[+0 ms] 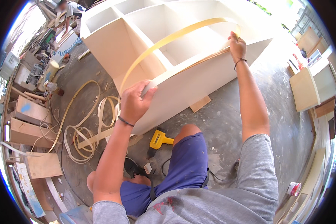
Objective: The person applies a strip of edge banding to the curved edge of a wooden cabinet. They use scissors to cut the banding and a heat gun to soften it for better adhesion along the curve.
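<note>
A large white cabinet [190, 80] with open compartments lies in front of me. A long cream edge banding strip [168, 39] arcs above its near panel, from beside my left hand to my right hand. My right hand [237, 46] is closed on the strip at the panel's far right end. At the panel's near left corner, my left hand [136, 101] is closed over the edge, its thumb on the outer face. The strip passes behind that hand, so whether its fingers also hold it is hidden. More strip lies in loose coils [82, 143] on the floor at left.
A yellow heat gun [160, 139] lies on the concrete floor by my knee. Wooden boxes and offcuts [33, 110] crowd the left side. Another person [71, 9] bends over at the far left. Pale cabinet pieces [306, 89] and a small tin [294, 189] are at right.
</note>
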Motion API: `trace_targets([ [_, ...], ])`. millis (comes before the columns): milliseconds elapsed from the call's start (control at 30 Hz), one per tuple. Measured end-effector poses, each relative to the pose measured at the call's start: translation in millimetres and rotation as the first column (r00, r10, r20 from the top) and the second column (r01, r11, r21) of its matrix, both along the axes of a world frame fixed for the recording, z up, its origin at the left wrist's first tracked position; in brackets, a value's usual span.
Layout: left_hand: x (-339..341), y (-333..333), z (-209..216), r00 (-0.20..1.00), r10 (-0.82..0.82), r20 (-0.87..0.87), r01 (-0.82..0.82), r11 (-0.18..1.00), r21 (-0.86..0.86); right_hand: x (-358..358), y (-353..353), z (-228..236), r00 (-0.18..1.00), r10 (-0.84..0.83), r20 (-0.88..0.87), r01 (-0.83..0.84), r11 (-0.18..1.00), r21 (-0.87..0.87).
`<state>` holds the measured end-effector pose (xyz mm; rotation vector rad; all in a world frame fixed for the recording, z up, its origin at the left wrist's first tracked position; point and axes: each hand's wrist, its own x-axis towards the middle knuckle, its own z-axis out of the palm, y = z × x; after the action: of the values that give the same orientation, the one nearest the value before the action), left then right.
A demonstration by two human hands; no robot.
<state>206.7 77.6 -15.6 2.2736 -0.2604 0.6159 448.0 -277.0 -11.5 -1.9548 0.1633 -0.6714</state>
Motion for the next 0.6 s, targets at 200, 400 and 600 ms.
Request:
trace_targets([
  [200, 0, -3, 3, 1.000, -0.003, -0.012, 0.003, 1.000, -0.013, -13, 0, 7, 0.998, 0.042, -0.044, -0.041, 0.999, 0.013],
  [400, 2, -2, 2, 1.000, -0.015, -0.008, 0.015, 1.000, 0.017, -1, -19, -8, 0.999, -0.003, 0.053, 0.018, 0.960, -0.280],
  [600, 0, -1, 4, 1.000, -0.013, -0.017, 0.014, 1.000, 0.021, -4, -23, -9, 0.997, 0.074, 0.007, -0.070, 0.972, -0.224],
])
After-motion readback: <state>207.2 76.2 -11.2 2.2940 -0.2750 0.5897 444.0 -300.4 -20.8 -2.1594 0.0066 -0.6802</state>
